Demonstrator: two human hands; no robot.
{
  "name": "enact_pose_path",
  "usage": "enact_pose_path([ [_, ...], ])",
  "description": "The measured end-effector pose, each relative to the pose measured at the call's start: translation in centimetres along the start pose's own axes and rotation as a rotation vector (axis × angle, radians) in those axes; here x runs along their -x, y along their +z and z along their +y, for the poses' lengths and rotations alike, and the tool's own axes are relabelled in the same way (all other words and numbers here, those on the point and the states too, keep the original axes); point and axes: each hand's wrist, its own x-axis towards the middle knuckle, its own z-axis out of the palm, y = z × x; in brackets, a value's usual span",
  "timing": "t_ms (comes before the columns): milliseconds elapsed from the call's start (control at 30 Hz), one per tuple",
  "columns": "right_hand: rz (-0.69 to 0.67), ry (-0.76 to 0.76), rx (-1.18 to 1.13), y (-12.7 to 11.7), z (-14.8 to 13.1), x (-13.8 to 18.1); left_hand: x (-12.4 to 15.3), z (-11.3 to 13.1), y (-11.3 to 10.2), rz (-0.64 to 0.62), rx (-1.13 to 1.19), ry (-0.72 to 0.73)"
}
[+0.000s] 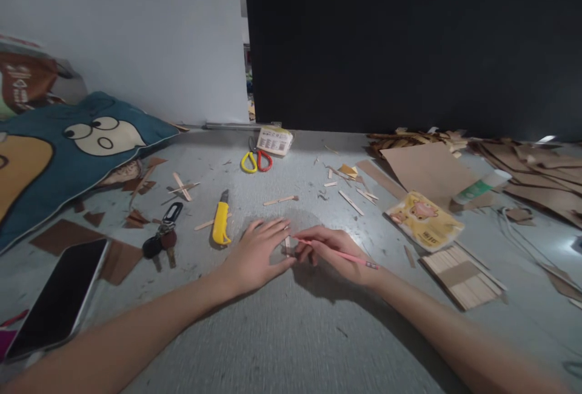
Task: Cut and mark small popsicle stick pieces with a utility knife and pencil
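Note:
My left hand [257, 254] lies flat on the grey table, fingers stretched out and thumb apart. In the gap between its thumb and fingertips is a short piece of wooden stick [287, 245]; whether the fingertips touch it I cannot tell. A pink pencil [348, 256] is pinched in my right hand [334, 248], its eraser end toward my wrist and its point close to the small stick. Left of my left hand lies a yellow utility knife [221, 221], partly over another wooden stick [204, 224]. Beyond my hands rests a single stick [279, 200].
Scissors [256, 162] lie by a small packet [274, 140] at the back. Right are a yellow packet [425, 221], a stick panel [461, 276], a glue tube [482, 186] and cardboard [427, 166]. Left are keys [163, 241], a phone [59, 297] and a blue cushion [91, 157].

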Motion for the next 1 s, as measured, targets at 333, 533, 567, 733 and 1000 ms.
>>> enact_pose_path([
  [333, 0.083, -0.012, 0.124, -0.6, 0.5, 0.5, 0.0, 0.0, 0.0, 0.026, 0.027, -0.030],
  [533, 0.073, 0.037, 0.080, -0.7, 0.5, 0.1, -0.1, -0.4, -0.1, 0.016, 0.017, -0.024],
  [567, 0.065, 0.042, 0.072, -0.7, 0.5, 0.1, -0.1, -0.5, -0.1, 0.024, 0.022, -0.024],
  [733, 0.047, 0.061, 0.077, -1.0, 1.0, 0.1, -0.2, -0.6, 0.0, 0.025, 0.088, -0.011],
  [1000, 0.045, 0.040, 0.063, -0.9, 1.2, 0.0, -0.2, -0.8, 0.2, 0.024, 0.106, 0.004],
])
